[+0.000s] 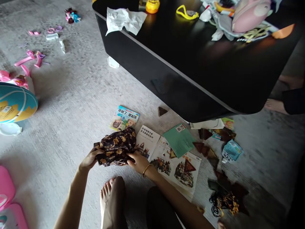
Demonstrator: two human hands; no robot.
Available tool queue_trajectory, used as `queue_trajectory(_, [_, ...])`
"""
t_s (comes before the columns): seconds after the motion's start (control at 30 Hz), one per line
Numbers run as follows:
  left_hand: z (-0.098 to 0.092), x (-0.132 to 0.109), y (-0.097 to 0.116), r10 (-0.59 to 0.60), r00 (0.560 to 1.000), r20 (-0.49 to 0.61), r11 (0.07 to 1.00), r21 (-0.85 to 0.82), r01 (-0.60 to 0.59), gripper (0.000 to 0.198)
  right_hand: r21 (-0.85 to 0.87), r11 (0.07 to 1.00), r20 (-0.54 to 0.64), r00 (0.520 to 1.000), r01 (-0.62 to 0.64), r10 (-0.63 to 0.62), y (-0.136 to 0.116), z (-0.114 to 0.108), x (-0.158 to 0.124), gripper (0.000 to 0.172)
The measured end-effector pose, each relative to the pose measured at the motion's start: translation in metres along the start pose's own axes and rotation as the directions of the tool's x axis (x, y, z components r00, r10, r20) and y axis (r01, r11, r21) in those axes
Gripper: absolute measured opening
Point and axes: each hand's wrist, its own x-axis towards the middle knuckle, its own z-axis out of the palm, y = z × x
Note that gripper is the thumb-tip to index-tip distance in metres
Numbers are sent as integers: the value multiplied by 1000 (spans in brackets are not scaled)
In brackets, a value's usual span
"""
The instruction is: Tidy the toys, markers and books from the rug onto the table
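Observation:
A dark cloth with yellow flower print [116, 146] lies bunched on the grey carpet [71, 105] in front of me. My left hand [89, 159] grips its left edge with curled fingers. My right hand [138, 161], with a gold bangle at the wrist, holds its right edge, fingers closed on the fabric. My bare foot [106, 193] and knee show just below the cloth.
Booklets [147, 140], a green card [179, 139], and dark triangular tiles [205, 149] lie to the right. A black low table [190, 73] with toys and crumpled paper [124, 19] stands beyond. A ball [14, 103] and pink toys are at left. Another person's feet [274, 105] are at right.

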Motion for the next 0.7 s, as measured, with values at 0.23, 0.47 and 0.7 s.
queue_trajectory(0.23, [1,-116,66,239,956,-172,872,471,-133,54,703,711,87,993,-7,-76,3,-10,-5,42])
queue_trajectory(0.47, [77,-61,7,-24,967,255,-74,964,-256,33,713,695,10,993,-91,120,29,31,8,23])
queue_trajectory(0.7, [75,5,9,-237,947,219,-219,937,-272,25,662,746,-80,984,-69,162,51,34,0,16])
